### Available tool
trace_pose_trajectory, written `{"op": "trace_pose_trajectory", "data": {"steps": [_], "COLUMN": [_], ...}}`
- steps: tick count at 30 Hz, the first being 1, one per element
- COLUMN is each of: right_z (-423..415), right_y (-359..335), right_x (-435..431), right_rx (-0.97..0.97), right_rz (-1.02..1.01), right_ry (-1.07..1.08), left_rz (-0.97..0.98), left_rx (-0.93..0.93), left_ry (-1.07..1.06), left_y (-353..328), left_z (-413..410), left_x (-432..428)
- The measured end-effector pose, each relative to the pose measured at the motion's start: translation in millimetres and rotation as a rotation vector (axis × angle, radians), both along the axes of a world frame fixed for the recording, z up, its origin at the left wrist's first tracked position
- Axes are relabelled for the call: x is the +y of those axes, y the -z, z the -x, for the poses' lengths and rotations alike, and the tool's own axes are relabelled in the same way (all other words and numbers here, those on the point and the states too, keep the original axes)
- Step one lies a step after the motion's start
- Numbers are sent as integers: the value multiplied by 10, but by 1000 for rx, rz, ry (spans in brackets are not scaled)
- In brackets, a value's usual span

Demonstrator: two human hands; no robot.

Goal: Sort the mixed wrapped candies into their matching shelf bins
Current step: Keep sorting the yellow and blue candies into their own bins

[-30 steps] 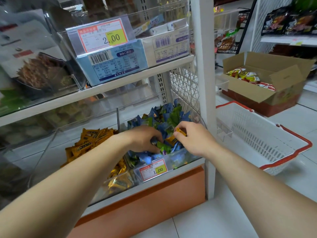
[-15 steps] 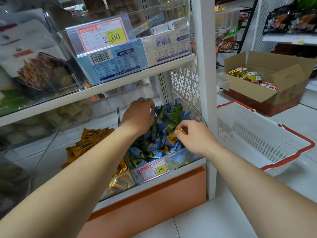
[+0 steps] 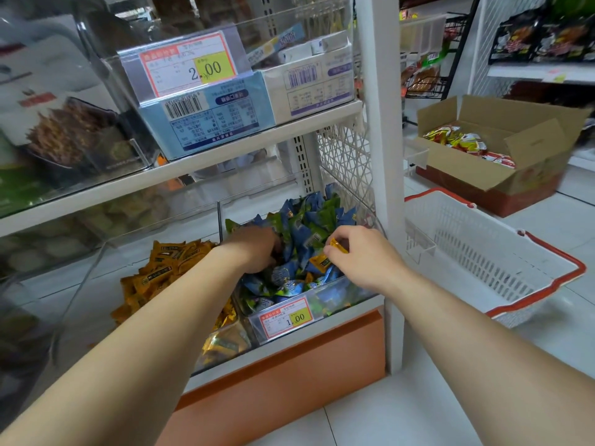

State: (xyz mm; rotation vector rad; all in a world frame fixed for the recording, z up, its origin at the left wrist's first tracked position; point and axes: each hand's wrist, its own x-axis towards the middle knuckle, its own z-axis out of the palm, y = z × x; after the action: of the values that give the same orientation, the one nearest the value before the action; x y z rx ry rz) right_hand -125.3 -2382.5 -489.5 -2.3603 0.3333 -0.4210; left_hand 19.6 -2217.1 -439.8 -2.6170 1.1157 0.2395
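Blue-candy shelf bin (image 3: 347,294): right fingers (image 3: 332,251) pinch orange candy (image 3: 338,245); left hand (image 3: 254,249) buried, fingers unreadable.

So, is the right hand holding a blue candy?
No, the right hand pinches an orange-wrapped candy over the bin of blue and green candies.

Lower shelf (image 3: 322,328): left bin (image 3: 225,342) of orange candies (image 3: 161,268) just beside right bin (image 3: 338,297) of blue-green candies (image 3: 309,220).
Upper shelf (image 3: 225,154): clear bins (image 3: 106,62) holding printed boxes (image 3: 206,123).
Floor (image 3: 370,413): white basket (image 3: 467,239); open cardboard box (image 3: 528,175) beyond.
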Motion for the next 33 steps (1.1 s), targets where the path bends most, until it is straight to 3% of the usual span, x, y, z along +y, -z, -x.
{"op": "trace_pose_trajectory", "data": {"steps": [6, 10, 12, 15, 17, 21, 23, 26, 29, 31, 33], "right_z": [39, 45, 37, -2, -28, -71, -83, -79, -43, -13, 4], "right_y": [-11, -12, -30, -73, -112, -215, -253, -282, -303, -313, -324], "right_x": [-24, -42, -31, -16, 32, 161, 208, 231, 226, 185, 145], "right_rx": [7, 3, -23, -108, -158, -222, -241, -195, -74, -22, -27], "right_rz": [-27, -32, -55, -114, -196, -571, -710, -751, -987, -1016, -981], "right_ry": [-38, -56, -55, -40, -37, -13, 7, -16, -105, -137, -136], "left_rz": [-219, -224, 2, 563, 839, 1186, 1289, 1394, 1356, 1306, 1318], "left_rx": [-75, -124, -30, 144, 320, 640, 659, 679, 525, 458, 613], "left_ry": [34, 81, 17, -51, -79, -147, -161, -177, -107, -81, -148], "left_y": [22, -100, -181, -277, -288, -233, -184, -118, -69, -35, -4], "left_z": [21, -20, -46, 27, 171, 499, 617, 721, 718, 688, 670], "left_x": [-51, 33, 127, 239, 257, 103, -6, -129, -180, -180, -165]}}
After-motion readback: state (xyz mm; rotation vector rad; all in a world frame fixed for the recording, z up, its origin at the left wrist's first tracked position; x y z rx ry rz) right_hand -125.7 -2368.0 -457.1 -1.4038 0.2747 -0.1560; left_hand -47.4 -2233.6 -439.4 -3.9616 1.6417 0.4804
